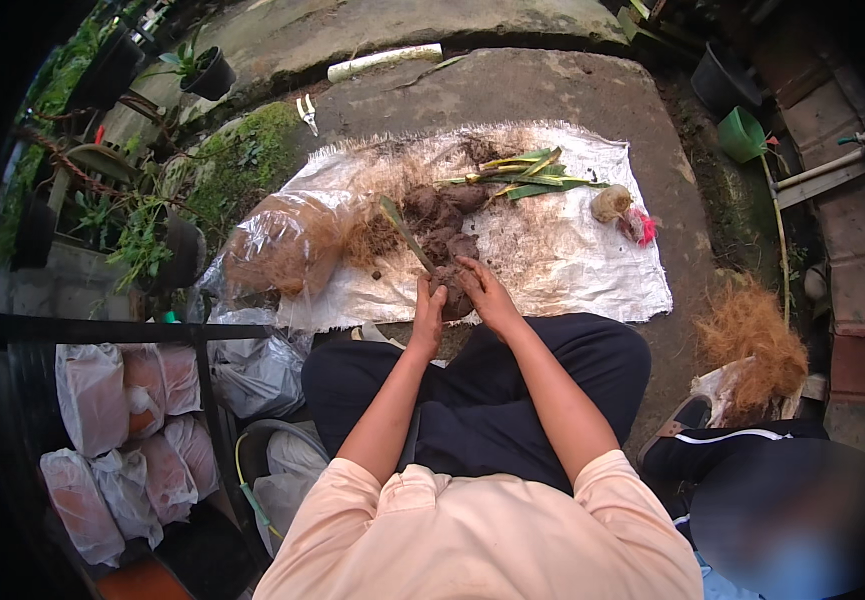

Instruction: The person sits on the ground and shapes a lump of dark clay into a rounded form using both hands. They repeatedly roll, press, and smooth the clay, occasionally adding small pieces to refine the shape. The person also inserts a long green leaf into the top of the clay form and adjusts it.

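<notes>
Both my hands are around a ball of dark, damp soil just in front of my lap. My left hand presses its left side, and my right hand cups the right, its fingers soiled. A long green leaf cutting with a pale edge slants up and left from the ball. Just beyond lie several similar soil balls in a cluster. Brown coconut-like fibre lies left of them. Cut variegated leaves rest behind to the right. All this is on a soiled white woven sheet.
A clear plastic bag of fibre stands left. Right are a twine roll and red netting-like material. Pruning shears lie beyond the sheet. Loose fibre and another person's leg are at right; a rack with wrapped packages is left.
</notes>
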`<move>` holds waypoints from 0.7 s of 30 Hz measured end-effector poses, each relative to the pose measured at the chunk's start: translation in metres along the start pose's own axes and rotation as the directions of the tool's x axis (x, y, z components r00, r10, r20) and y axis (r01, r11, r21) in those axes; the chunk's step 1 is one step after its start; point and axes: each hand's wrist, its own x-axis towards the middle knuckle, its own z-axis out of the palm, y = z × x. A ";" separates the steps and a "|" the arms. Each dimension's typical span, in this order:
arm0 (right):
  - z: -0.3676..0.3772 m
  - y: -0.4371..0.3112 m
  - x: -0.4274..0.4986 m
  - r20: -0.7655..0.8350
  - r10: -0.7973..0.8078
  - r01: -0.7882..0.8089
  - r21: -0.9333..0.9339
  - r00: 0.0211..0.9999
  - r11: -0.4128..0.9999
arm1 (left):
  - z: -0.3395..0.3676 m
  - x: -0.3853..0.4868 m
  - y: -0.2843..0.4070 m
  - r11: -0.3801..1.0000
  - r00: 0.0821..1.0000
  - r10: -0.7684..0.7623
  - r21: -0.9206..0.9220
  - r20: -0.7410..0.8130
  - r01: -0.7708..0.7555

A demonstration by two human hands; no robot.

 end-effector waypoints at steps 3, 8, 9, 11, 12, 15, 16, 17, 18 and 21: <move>-0.001 0.004 0.004 -0.002 -0.029 0.029 -0.072 1.000 0.997 | 0.000 -0.001 0.007 0.997 0.998 -0.055 0.057 0.008 0.055; -0.007 0.008 0.005 0.019 -0.042 0.042 -0.001 0.999 0.999 | 0.009 -0.001 0.013 0.991 0.994 -0.102 0.089 0.049 0.098; -0.006 0.002 0.004 0.034 -0.064 0.065 -0.049 0.997 0.997 | 0.006 0.000 0.012 0.993 0.993 -0.109 0.055 0.052 0.106; -0.003 -0.010 0.001 0.069 -0.105 0.114 -0.144 0.992 0.983 | 0.000 0.002 0.008 0.992 0.991 -0.122 -0.014 0.057 0.123; -0.004 -0.010 0.001 0.078 -0.138 0.149 -0.167 0.987 0.975 | 0.000 0.003 0.008 0.993 0.991 -0.122 -0.003 0.049 0.122; -0.005 -0.012 0.001 0.102 -0.193 0.212 -0.231 0.976 0.949 | -0.001 0.007 0.006 0.991 0.990 -0.135 -0.010 0.037 0.135; -0.004 -0.014 -0.001 0.106 -0.185 0.206 -0.252 0.977 0.945 | -0.002 0.008 0.006 0.988 0.988 -0.148 -0.037 0.042 0.149; -0.003 -0.015 -0.001 0.109 -0.177 0.200 -0.273 0.978 0.941 | -0.004 0.009 0.006 0.984 0.986 -0.161 -0.064 0.048 0.164; -0.002 -0.015 -0.002 0.103 -0.178 0.201 -0.281 0.979 0.939 | -0.005 0.010 0.004 0.982 0.984 -0.172 -0.072 0.055 0.176; -0.002 -0.013 -0.001 0.088 -0.195 0.213 -0.298 0.977 0.930 | -0.008 0.012 0.001 0.972 0.976 -0.205 -0.100 0.072 0.211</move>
